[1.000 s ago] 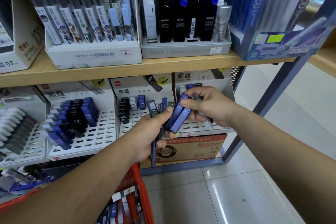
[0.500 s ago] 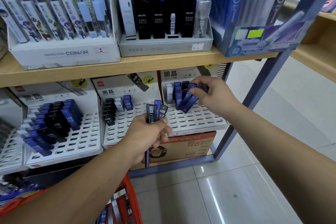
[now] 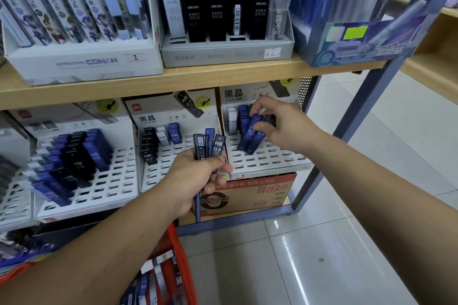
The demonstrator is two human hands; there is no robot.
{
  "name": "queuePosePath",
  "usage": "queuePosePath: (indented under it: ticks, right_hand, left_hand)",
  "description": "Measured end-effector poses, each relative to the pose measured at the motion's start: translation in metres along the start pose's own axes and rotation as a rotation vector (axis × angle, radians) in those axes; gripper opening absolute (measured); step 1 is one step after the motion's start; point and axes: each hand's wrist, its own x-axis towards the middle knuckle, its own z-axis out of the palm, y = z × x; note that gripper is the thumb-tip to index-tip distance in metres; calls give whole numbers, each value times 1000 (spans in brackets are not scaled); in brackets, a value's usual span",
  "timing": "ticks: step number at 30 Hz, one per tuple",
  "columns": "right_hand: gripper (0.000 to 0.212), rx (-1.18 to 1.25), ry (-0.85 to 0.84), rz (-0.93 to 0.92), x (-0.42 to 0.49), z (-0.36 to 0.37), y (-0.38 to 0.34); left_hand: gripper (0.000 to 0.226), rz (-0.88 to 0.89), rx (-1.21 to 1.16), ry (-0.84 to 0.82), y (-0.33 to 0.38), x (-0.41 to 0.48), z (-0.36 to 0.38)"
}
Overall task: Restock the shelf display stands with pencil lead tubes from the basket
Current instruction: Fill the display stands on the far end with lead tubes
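My left hand point(image 3: 195, 176) grips a small bundle of black and blue HB 0.7 lead tubes point(image 3: 209, 145), held upright in front of the middle display stand point(image 3: 168, 168). My right hand point(image 3: 280, 124) pinches two blue 0.7 tubes point(image 3: 252, 137) whose lower ends rest on the slotted tray of the right display stand point(image 3: 267, 158), beside a short row of blue tubes and one white tube at its back. The red basket point(image 3: 178, 252) sits below my left forearm with more tubes inside.
A left stand point(image 3: 104, 181) holds many blue and black HB 0.5 tubes. The wooden shelf board point(image 3: 173, 82) above carries a Conan lead box, a grey Deli stand and a blue box. A cardboard carton point(image 3: 260, 193) sits under the stands. The blue shelf post point(image 3: 347, 136) rises on the right.
My right hand took two blue tubes from the bundle in my left hand and carried them right and back onto the right stand's tray. My left hand stays in front of the middle stand.
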Motion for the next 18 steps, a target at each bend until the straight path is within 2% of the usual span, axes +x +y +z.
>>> queuePosePath:
  ticks: [18]
  right_hand:
    - [13, -436, -51, 51, 12, -15, -36]
  left_hand:
    - [16, 52, 41, 3, 6, -10, 3]
